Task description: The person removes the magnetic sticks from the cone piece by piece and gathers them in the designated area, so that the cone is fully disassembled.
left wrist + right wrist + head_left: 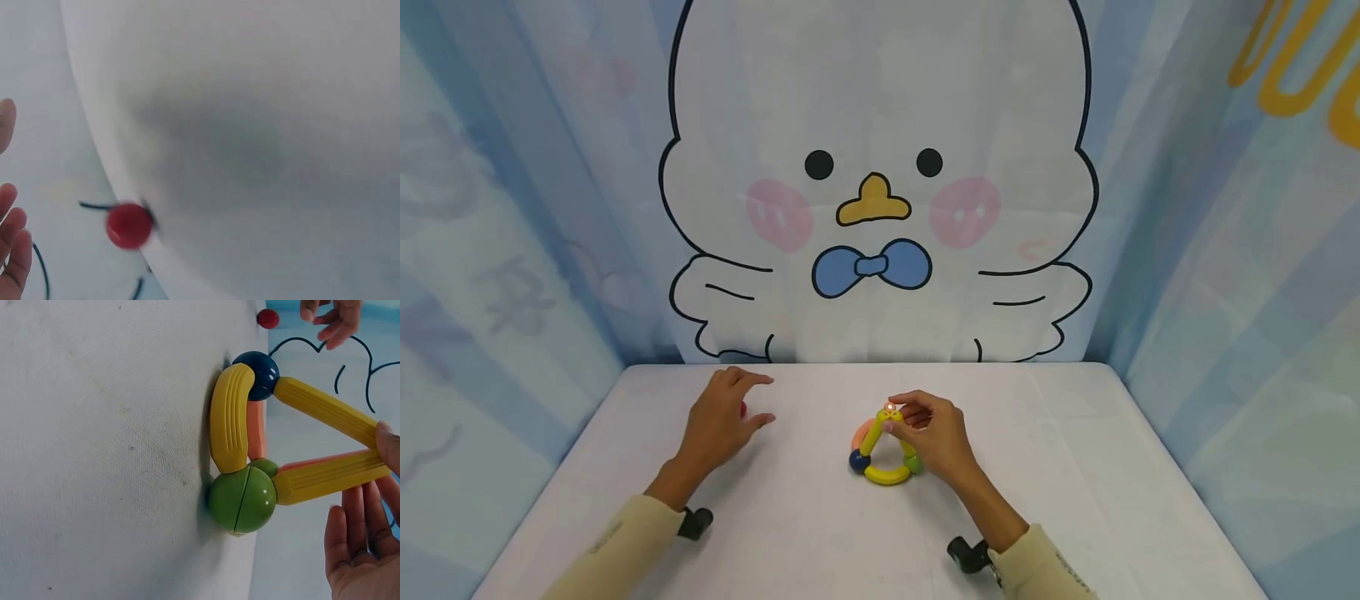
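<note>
Head view: left hand [718, 417] held open, thumb and fingers parted, nothing gripped. Red ball [743, 409] seen near it on table [1075, 483]. Frame [872, 437] stood mid-table, blue ball [860, 461] set at left corner, green ball [913, 463] at right. Rod tops [883, 415] pinched by right hand [936, 433]. Step, as judged: apex being steadied. Next move seemingly calls for red ball to be picked up, rods held together meanwhile.

Long beige sleeves [625, 546], faint darker marking [604, 537] on each, small black rounded cameras [696, 524] at both wrists
</note>
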The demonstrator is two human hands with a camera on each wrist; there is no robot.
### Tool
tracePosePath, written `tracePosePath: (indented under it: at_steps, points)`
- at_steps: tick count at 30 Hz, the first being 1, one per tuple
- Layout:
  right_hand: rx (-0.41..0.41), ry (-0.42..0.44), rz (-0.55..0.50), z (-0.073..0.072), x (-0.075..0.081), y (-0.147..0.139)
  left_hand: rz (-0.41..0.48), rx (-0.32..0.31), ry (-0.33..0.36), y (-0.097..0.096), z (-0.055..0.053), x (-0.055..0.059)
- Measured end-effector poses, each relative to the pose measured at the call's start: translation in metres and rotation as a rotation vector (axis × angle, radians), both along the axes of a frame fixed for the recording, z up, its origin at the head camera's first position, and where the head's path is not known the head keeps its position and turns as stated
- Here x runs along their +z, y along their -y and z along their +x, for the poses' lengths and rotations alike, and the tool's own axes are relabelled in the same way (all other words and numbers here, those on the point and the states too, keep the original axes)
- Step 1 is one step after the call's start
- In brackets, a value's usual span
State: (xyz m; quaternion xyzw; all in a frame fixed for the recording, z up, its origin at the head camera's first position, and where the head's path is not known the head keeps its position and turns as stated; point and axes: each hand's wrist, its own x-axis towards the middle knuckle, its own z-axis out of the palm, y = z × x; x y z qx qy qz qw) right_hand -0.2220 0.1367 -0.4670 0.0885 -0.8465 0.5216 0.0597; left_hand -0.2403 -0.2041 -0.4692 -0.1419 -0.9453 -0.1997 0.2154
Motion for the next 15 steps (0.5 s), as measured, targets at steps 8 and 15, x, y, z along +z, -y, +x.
tracePosePath:
  at_steps: [8, 15]
  points:
    - [-0.001, 0.001, 0.002, 0.001, 0.001, 0.001, -0.010, -0.103, -0.027, -0.058, 0.014, 0.011]
    - [0.014, -0.023, 0.013, -0.001, 0.000, -0.002, 0.008, -0.187, 0.001, -0.100, 0.020, 0.011]
